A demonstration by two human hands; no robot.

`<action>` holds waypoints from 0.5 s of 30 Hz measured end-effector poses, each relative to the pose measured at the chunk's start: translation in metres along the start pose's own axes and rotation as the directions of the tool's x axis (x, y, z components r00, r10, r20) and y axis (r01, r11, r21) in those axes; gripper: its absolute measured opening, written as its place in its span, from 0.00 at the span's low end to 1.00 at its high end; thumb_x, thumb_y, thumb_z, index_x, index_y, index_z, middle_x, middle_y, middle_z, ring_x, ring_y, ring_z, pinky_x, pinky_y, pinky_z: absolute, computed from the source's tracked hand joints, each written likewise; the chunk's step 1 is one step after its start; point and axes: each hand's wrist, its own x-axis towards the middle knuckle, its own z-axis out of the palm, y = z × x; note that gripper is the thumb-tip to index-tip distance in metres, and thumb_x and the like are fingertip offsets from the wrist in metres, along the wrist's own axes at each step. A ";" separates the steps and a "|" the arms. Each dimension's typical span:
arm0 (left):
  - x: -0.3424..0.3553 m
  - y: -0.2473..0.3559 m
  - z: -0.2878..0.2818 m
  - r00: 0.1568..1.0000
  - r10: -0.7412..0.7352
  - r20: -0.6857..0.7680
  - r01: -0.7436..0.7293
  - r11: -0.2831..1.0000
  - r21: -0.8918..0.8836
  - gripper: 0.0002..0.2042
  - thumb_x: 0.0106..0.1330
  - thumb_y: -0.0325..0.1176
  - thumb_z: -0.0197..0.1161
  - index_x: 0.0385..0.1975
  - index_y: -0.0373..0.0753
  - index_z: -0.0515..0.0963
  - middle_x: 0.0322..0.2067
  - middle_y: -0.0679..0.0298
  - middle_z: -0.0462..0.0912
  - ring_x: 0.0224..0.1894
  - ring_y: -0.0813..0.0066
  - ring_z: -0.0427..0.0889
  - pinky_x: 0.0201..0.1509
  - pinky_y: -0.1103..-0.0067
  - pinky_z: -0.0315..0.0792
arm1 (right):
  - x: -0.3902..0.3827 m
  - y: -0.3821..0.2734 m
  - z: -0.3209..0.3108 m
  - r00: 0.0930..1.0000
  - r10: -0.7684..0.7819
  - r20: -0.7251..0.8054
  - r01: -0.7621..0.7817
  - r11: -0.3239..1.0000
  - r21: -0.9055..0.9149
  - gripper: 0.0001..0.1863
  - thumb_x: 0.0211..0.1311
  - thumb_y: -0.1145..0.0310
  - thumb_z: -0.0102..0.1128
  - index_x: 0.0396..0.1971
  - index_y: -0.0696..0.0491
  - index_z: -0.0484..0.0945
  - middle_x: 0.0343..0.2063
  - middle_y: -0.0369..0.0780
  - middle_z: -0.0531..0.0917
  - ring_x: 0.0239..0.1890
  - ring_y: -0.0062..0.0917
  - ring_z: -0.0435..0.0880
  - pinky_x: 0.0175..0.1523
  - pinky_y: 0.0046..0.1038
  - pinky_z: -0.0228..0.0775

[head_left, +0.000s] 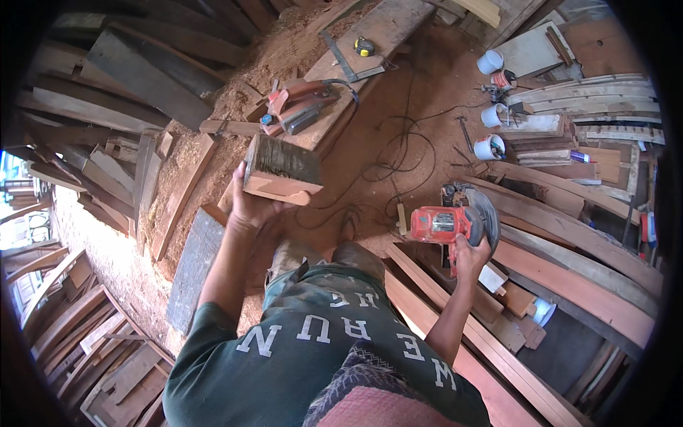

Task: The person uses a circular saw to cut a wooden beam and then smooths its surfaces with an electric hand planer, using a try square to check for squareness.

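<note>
My left hand (250,203) is closed around a thick wooden block (283,183), raised in front of me on the left. The block's upper face is dark and rough, while its near side is paler, freshly cut wood. On the right, my right hand (472,257) grips a red circular saw (437,224) by its handle. The saw's round metal guard (484,213) faces right, away from my body. Beyond the block, a red electric planer (297,105) lies on a long wooden plank bench (395,25). My fingers on the saw handle are partly hidden.
A metal square (339,58) and a yellow tape measure (363,47) lie on the bench. Black cord (405,135) loops over the sawdust-covered floor. Several white buckets (489,147) stand at right, beside stacked boards (569,267). More planks (142,78) fill the left side.
</note>
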 end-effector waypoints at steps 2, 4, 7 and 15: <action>0.024 -0.026 0.027 0.996 0.015 0.090 0.002 0.984 -0.179 0.56 0.64 0.82 0.52 0.82 0.43 0.56 0.78 0.44 0.63 0.75 0.34 0.69 0.69 0.35 0.71 | 0.009 -0.023 -0.002 1.000 0.029 -0.007 -0.029 1.000 -0.004 0.12 0.67 0.80 0.65 0.49 0.59 0.80 0.27 0.35 0.83 0.19 0.15 0.76 0.23 0.21 0.68; 0.047 -0.045 0.042 0.980 0.004 0.199 0.049 0.965 -0.258 0.56 0.65 0.83 0.49 0.82 0.43 0.56 0.78 0.43 0.62 0.74 0.32 0.69 0.68 0.36 0.73 | 0.018 -0.042 -0.006 0.997 0.080 -0.013 -0.080 0.996 0.026 0.12 0.66 0.79 0.66 0.48 0.59 0.80 0.27 0.35 0.83 0.19 0.15 0.76 0.23 0.21 0.68; 0.078 -0.067 0.069 0.985 0.001 0.171 0.047 0.960 -0.276 0.58 0.61 0.83 0.55 0.82 0.42 0.55 0.78 0.42 0.60 0.76 0.36 0.67 0.72 0.36 0.69 | 0.025 -0.044 -0.013 0.991 0.132 -0.024 -0.131 0.990 0.060 0.12 0.66 0.79 0.66 0.47 0.59 0.80 0.26 0.36 0.83 0.19 0.15 0.76 0.23 0.21 0.68; 0.110 -0.091 0.065 0.993 -0.079 0.089 0.103 0.941 -0.321 0.52 0.66 0.81 0.49 0.81 0.47 0.57 0.77 0.47 0.63 0.75 0.40 0.68 0.70 0.38 0.72 | 0.034 -0.040 -0.017 0.987 0.158 -0.025 -0.156 0.984 0.083 0.11 0.64 0.80 0.67 0.45 0.59 0.79 0.25 0.37 0.83 0.18 0.17 0.76 0.23 0.22 0.68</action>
